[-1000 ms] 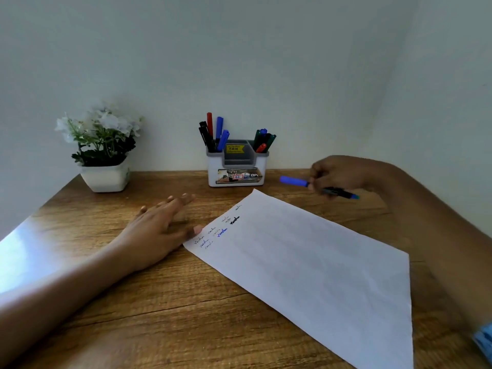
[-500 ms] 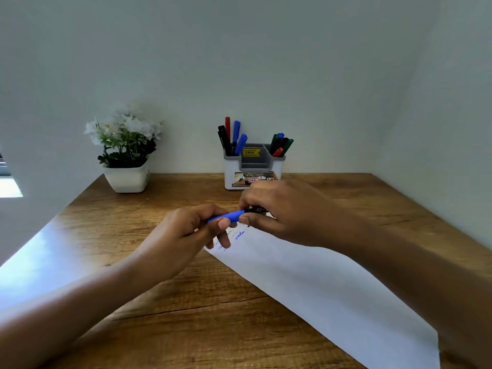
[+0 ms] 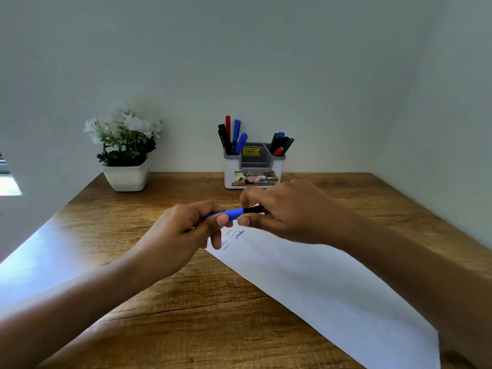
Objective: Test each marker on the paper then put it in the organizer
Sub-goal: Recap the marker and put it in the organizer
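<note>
the left hand [image 3: 183,233] is curled, its thumb and fingers pinching the blue end of the marker [image 3: 234,213], with the thumb tip pressed on the near side of the blue part. the right hand [image 3: 287,211] is curled as well, thumb and fingertips pinching the black barrel just right of the left hand's grip. the two thumb tips sit close together under the marker. whether the blue part is fully seated on the barrel cannot be told.

the marker's long axis runs left to right between the hands, nearly level, with the right end a little higher. the blue end points left into the left hand's fingers, and the black end is hidden inside the right hand.

the marker is held in the air, apart from the paper [image 3: 319,288] lying under both hands on the wooden table [image 3: 165,315]. the sheet stretches from below the fingertips toward the near right, beside the right forearm. small blue and dark scribbles [image 3: 234,237] show just below the left hand's fingertips.

the white and grey organizer [image 3: 254,179] stands beyond the right hand's knuckles at the wall, with markers upright in its left and right compartments. a potted white-flowered plant [image 3: 125,147] sits well beyond and to the left of the left hand.
</note>
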`<state>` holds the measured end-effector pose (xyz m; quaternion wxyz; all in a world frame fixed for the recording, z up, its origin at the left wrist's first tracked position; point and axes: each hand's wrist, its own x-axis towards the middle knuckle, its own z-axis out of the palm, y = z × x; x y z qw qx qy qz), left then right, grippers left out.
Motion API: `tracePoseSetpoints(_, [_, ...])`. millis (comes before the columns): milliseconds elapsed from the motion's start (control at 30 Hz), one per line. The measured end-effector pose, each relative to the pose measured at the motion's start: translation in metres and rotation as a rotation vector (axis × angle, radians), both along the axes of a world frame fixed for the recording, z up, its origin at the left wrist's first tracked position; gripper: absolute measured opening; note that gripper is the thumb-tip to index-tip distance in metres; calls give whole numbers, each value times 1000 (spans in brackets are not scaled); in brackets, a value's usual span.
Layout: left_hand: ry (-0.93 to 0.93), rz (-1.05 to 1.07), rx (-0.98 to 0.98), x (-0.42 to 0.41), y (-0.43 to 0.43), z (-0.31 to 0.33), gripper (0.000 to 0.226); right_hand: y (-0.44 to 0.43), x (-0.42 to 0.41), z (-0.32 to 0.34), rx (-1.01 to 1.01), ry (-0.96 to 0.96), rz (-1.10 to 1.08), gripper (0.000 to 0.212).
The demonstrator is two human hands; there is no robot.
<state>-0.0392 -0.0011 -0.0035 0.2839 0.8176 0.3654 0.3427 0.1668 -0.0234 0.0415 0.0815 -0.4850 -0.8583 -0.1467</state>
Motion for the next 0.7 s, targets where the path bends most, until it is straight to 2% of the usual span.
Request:
tracePoseSetpoints(67, [-61,-2,-31,-1,3,0,22,2,11,10,-158,61,-50,28])
tracePoseSetpoints(133, [-120,24,-49,-4,8,-2,27,6,27,19,-342,235,-27,19])
tracePoseSetpoints(200, [-133,81,-40,-8,15,-6,28,12,42,24,-468,596,71,24])
tracePoseSetpoints(267, [-78,163,-10,-11,21,-11,28,18,56,26,-557,1082,133,24])
tracePoseSetpoints(333, [1,204,4,-13,25,-14,30,24,64,23,-752,1548,201,27])
tracePoseSetpoints(367, [33,211,11,-14,27,-15,29,28,67,19,-838,1702,236,29])
tracePoseSetpoints(400, [64,217,19,-14,28,-16,26,32,67,13,-875,1773,243,29])
tracePoseSetpoints(467, [114,225,22,-13,29,-17,22,40,63,-1,-827,1708,170,24])
tracePoseSetpoints(533, [167,225,25,-12,29,-18,18,51,56,-15,-703,1535,36,9])
tracePoseSetpoints(633, [260,203,23,-11,31,-19,13,67,46,-26,-602,1351,-137,22])
tracePoseSetpoints(700, [315,187,22,-11,32,-21,14,73,43,-31,-622,1302,-196,19])
